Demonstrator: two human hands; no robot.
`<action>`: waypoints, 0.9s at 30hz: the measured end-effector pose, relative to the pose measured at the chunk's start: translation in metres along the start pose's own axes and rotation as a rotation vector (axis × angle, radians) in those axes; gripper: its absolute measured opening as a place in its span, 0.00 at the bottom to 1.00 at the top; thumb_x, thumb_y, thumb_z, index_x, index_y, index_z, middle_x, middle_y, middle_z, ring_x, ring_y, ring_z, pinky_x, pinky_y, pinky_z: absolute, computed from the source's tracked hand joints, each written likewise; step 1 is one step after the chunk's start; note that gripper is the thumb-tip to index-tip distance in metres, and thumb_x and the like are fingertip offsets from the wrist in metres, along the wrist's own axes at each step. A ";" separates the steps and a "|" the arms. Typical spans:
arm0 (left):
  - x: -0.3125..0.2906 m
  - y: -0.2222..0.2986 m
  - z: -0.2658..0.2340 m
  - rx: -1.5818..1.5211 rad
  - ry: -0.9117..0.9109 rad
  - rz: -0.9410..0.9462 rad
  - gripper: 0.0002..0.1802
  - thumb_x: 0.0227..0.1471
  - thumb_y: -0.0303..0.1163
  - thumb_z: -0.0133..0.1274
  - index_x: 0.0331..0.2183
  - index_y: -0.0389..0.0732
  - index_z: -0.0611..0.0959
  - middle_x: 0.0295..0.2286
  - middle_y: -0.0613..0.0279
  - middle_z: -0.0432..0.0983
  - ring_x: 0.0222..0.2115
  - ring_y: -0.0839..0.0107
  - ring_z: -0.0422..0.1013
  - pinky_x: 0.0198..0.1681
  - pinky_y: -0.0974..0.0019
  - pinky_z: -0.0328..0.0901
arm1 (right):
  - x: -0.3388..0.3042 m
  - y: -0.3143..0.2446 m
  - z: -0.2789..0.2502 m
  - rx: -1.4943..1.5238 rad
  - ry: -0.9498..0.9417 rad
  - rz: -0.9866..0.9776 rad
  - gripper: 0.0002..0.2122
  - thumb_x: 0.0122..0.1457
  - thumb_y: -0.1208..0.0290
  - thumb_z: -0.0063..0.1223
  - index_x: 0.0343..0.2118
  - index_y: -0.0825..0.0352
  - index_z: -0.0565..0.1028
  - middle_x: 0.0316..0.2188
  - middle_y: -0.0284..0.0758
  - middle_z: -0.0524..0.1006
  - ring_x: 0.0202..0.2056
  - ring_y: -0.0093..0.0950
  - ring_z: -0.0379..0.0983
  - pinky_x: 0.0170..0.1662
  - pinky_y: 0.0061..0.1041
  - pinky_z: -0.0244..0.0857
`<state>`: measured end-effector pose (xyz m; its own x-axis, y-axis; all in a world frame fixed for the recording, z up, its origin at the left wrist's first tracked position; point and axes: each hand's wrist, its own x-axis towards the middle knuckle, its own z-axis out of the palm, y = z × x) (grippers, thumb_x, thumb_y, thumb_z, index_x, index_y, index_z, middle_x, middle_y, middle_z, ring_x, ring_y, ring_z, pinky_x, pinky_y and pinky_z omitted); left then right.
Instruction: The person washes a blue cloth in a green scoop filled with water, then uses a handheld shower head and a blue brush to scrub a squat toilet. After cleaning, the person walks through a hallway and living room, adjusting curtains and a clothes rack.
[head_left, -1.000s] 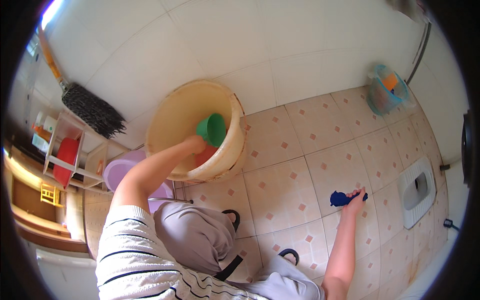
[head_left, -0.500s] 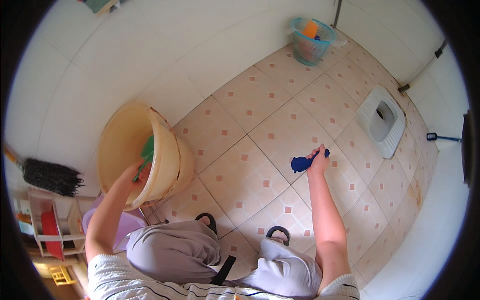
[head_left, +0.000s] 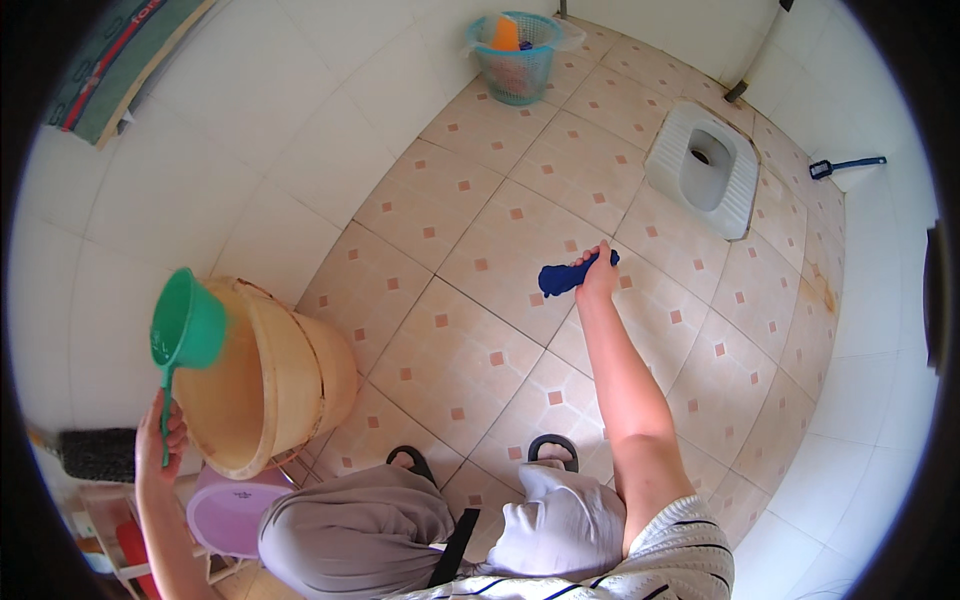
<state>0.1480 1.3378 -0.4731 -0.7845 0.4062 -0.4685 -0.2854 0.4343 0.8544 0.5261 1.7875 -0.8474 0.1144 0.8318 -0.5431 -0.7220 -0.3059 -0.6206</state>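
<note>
Tiled floor (head_left: 485, 315); left hand (head_left: 163, 432), lower left, grips green dipper (head_left: 197, 335) by its handle (head_left: 167, 381), held mouth-up, likely against spilling; right hand (head_left: 598, 278), mid-frame, clenches bunched blue cloth (head_left: 560, 278)

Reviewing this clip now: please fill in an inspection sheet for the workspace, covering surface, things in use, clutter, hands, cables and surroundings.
Surface: tan tiled floor with small reddish diamonds.
Things in use: green dipper, raised, overlapping the left side of the cream bucket in view; bunched dark blue cloth.
Clutter: purple basin beside the bucket; black broom head at the left edge.
Hands: left hand grips the dipper's handle; right hand grips the cloth.
Cables: nothing seen.
Surroundings: white tiled wall; teal basket; squat toilet; dark blue brush at right.
</note>
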 end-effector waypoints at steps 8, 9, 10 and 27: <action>0.006 0.013 0.144 0.205 -0.193 -0.013 0.15 0.58 0.46 0.45 0.27 0.46 0.69 0.17 0.74 0.58 0.12 0.84 0.53 0.13 0.79 0.47 | 0.006 -0.026 0.010 -0.862 0.193 -0.581 0.15 0.60 0.55 0.40 0.29 0.57 0.76 0.44 0.31 0.69 0.48 0.35 0.61 0.52 0.46 0.50; 0.015 0.002 0.164 0.246 -0.195 -0.037 0.15 0.58 0.46 0.45 0.28 0.46 0.70 0.17 0.74 0.59 0.14 0.83 0.54 0.15 0.78 0.50 | -0.004 -0.039 0.014 -1.022 0.115 -0.575 0.15 0.59 0.52 0.40 0.36 0.50 0.78 0.54 0.27 0.61 0.55 0.38 0.50 0.57 0.50 0.35; 0.022 -0.011 0.189 0.239 -0.244 -0.089 0.15 0.58 0.47 0.45 0.30 0.45 0.70 0.18 0.73 0.60 0.15 0.83 0.55 0.17 0.77 0.52 | -0.009 -0.045 0.018 -1.128 0.140 -0.684 0.15 0.59 0.52 0.41 0.36 0.51 0.79 0.53 0.27 0.61 0.55 0.39 0.50 0.57 0.49 0.37; 0.082 -0.286 0.422 0.307 -0.782 -0.015 0.21 0.58 0.48 0.43 0.22 0.42 0.69 0.13 0.69 0.63 0.12 0.79 0.60 0.15 0.71 0.56 | -0.054 -0.028 0.034 -1.281 -0.659 -0.821 0.07 0.55 0.65 0.53 0.33 0.62 0.76 0.36 0.37 0.71 0.38 0.39 0.70 0.40 0.33 0.65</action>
<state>0.3979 1.5854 -0.8508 -0.1414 0.7896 -0.5971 -0.0416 0.5979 0.8005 0.5169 1.7667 -0.7814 -0.3746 0.8919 0.2534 0.4126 0.4051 -0.8159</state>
